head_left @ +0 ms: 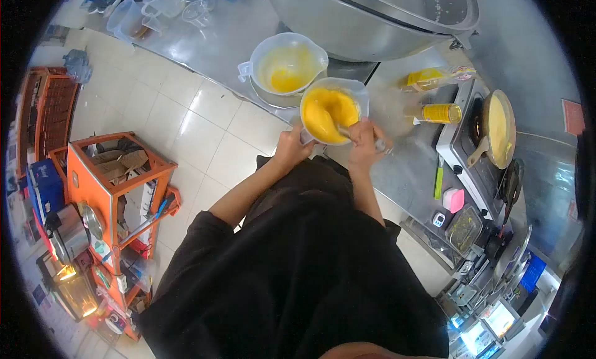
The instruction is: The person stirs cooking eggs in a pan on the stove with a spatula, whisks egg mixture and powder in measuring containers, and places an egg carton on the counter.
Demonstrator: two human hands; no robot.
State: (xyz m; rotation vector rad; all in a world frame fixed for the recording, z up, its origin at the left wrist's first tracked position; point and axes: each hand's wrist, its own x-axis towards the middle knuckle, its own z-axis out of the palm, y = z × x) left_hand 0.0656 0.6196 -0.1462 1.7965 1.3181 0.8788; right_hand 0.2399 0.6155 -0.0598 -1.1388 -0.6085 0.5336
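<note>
My left hand (293, 149) is closed on the handle side of a translucent plastic jug (361, 91), which is tilted at the counter's edge. Thick yellow liquid (323, 111), like beaten egg, fills much of it. My right hand (366, 140) grips a metal stirring utensil (387, 150) that reaches into the liquid. Its working end is submerged and blurred, so its exact kind is hidden. Just behind stands a second translucent jug (290, 45) with a little yellow liquid at the bottom, set on a round metal dish (273, 98).
A large metal pot (366, 30) stands at the back. To the right are a yellow bottle (442, 114), a gas stove (456, 139) with a frying pan (498, 132) of pale yellow food, a green-handled tool (439, 180) and a pink block (454, 200). An orange cabinet (93, 191) stands left.
</note>
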